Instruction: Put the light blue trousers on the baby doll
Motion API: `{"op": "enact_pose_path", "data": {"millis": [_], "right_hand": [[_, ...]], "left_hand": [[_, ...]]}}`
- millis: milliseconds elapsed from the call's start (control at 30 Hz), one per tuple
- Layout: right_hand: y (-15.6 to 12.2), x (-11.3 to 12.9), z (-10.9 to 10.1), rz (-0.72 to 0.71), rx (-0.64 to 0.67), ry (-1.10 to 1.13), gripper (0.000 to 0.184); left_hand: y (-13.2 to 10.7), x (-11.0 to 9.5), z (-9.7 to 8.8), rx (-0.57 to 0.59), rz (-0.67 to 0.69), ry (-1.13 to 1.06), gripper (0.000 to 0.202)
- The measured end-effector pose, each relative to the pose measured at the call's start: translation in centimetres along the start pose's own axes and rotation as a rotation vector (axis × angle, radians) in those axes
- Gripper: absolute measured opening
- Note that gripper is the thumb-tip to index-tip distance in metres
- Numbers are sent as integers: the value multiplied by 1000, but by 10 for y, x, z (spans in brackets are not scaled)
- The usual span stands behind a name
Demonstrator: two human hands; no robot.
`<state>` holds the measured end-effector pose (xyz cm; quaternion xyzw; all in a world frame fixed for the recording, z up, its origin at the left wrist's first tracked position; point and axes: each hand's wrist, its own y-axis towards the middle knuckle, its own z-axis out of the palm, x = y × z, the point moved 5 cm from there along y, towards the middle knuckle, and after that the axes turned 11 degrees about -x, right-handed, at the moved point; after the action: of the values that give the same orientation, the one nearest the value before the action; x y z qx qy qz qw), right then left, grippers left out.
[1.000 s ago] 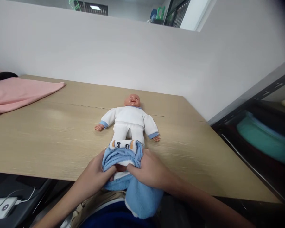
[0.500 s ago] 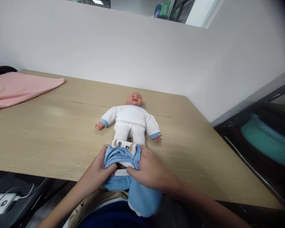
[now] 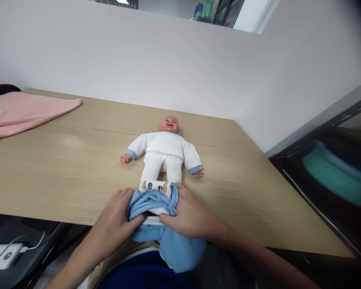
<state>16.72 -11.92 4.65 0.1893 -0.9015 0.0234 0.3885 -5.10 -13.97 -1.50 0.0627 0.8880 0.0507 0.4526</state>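
Note:
A baby doll (image 3: 165, 145) in a white top with blue cuffs lies on its back on the wooden table (image 3: 87, 172), its head toward the wall. Its lower legs run down to a blue fleecy garment (image 3: 152, 199) with a white band showing printed eyes. My left hand (image 3: 120, 214) grips the garment's left edge, thumb on top. My right hand (image 3: 188, 212) grips the right edge the same way. Between my thumbs the fabric is bunched around an opening. A blue part (image 3: 183, 249) hangs below the table's front edge. The doll's feet are hidden by the cloth.
A pink cloth (image 3: 27, 110) lies at the table's left end. Below, on a dark surface, is a white device with a cable (image 3: 6, 256). A black rack (image 3: 313, 188) holding a teal item (image 3: 333, 176) stands at the right. A wall closes the far side.
My left hand has shifted slightly left, widening the bunched garment. The garment's eye-printed band sits a little lower, and more of the doll's legs shows above it.

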Motion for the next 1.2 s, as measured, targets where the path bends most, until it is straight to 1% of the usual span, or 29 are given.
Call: {"op": "enact_pose_path", "data": {"millis": [67, 167, 333, 433, 500, 633, 733, 800, 867, 967, 1033, 1100, 1133, 1200], "right_hand": [[-1, 3, 1, -29, 10, -17, 35], [-1, 5, 4, -74, 13, -43, 32], [-1, -4, 7, -74, -56, -39, 28], [2, -13, 6, -85, -78, -25, 31], [6, -18, 3, -107, -99, -2, 35], [16, -30, -3, -100, -145, 27, 36], [25, -37, -6, -129, -174, 35, 45], [32, -42, -7, -145, -194, 30, 47], [40, -48, -8, -146, -219, 36, 45], [50, -55, -7, -140, -250, 41, 45], [54, -59, -6, -128, -257, 28, 44], [53, -65, -2, -111, -247, 22, 42], [52, -69, -1, -102, -244, 31, 44], [50, -77, 2, -86, -259, 74, 55]], "left_hand": [[-1, 1, 0, -15, -1, 26, 22], [-6, 4, 2, 15, -45, 29, 23], [-8, 9, 10, 73, -118, -123, 24], [-3, 8, 15, 101, -146, -203, 29], [3, 6, 19, 99, -145, -242, 31], [18, 4, 26, 86, -136, -320, 34], [32, 5, 31, 100, -137, -343, 39], [43, 4, 34, 115, -137, -355, 41], [54, 4, 35, 123, -134, -381, 44], [69, 2, 36, 162, -154, -451, 56], [77, -1, 36, 199, -160, -497, 64], [83, -4, 34, 215, -151, -533, 65], [85, -5, 33, 212, -148, -546, 64], [88, -5, 32, 190, -147, -576, 62]]}}
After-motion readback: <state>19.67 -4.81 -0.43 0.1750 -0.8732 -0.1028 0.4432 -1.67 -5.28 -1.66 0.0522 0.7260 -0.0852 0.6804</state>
